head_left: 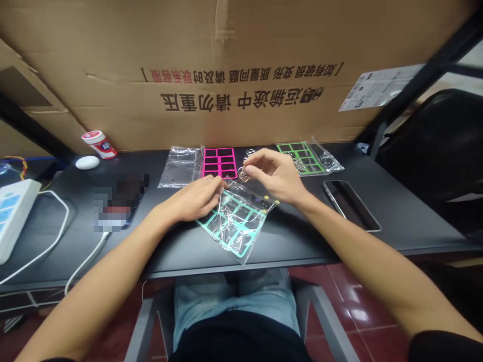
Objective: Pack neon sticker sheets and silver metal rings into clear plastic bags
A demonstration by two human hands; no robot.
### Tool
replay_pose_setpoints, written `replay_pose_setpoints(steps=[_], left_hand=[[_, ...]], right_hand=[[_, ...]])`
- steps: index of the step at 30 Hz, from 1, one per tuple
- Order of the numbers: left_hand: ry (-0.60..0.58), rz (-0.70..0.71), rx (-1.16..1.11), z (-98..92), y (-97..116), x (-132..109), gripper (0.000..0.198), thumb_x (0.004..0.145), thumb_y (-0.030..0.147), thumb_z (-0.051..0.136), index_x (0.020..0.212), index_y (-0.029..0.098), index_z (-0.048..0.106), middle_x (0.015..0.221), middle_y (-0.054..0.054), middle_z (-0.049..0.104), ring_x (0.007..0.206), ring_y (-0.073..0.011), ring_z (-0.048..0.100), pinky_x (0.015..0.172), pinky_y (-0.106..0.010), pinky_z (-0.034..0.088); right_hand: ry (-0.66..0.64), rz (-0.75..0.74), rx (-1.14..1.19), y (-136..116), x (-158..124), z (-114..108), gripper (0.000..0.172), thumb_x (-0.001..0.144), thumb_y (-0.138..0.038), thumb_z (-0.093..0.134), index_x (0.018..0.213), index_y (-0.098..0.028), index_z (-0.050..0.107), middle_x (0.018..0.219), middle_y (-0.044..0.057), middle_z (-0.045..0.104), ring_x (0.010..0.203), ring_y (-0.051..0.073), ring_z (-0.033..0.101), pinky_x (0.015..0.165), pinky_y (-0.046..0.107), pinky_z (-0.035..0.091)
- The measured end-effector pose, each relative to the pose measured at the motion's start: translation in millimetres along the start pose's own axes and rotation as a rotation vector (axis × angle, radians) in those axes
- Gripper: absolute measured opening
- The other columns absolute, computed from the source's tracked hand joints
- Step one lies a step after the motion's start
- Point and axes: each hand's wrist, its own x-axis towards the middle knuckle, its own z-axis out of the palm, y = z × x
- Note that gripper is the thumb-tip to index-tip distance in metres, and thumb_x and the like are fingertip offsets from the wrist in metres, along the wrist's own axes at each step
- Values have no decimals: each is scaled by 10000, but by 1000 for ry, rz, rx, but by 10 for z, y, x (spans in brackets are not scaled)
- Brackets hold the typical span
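Observation:
My left hand [198,197] pinches the edge of a clear plastic bag [241,221] that lies on the black desk [181,241]. Inside the bag are a teal plastic grid frame [228,226] and several metal key rings. My right hand [273,173] hovers just above the bag's mouth, its fingers pinched on a small metal key ring [243,174]. Behind my hands lie a pink grid frame [220,162], an empty clear bag [181,166] and a green grid frame [302,157] in its own bag with rings.
A smartphone [350,204] lies face up at the right. At the left are a white power strip [13,213] with cables, a white mouse-like object [87,162] and a small red-and-white bottle [100,144]. A large cardboard box [241,70] walls off the back.

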Motion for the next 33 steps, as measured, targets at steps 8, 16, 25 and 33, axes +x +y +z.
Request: replay_pose_setpoints(steps=[8, 16, 25, 33], left_hand=[[44, 43, 21, -11, 18, 6, 101, 1131, 254, 419, 1112, 222, 512, 1090, -97, 678, 954, -239, 630, 877, -414, 535], [97, 86, 14, -9, 2, -4, 91, 1133, 227, 429, 1178, 225, 508, 1211, -112, 691, 1098, -259, 657, 956, -422, 545], [66, 67, -3, -17, 4, 0, 99, 1123, 236, 434, 1179, 224, 514, 1313, -138, 705, 1152, -273, 676, 997, -457, 560], [15, 31, 8, -16, 28, 8, 123, 1125, 270, 415, 1180, 225, 516, 1272, -134, 713, 1127, -273, 687, 985, -457, 565]], right_hand=[[-247, 189, -26, 71, -54, 110, 138, 998, -332, 762, 1069, -215, 744, 1069, 65, 808, 832, 221, 806, 761, 391, 688], [-705, 353, 279, 15, -44, -95, 386, 1048, -377, 754, 1382, -226, 632, 1201, 103, 859, 954, 210, 827, 877, 373, 685], [-331, 106, -147, 226, 61, -295, 263, 1033, -411, 745, 1214, -220, 731, 1090, 96, 830, 868, 246, 781, 803, 411, 635], [-327, -70, -743, 665, 107, -250, 367, 1108, -381, 603, 1410, -229, 746, 1385, 158, 688, 1289, 347, 678, 1139, 539, 564]])
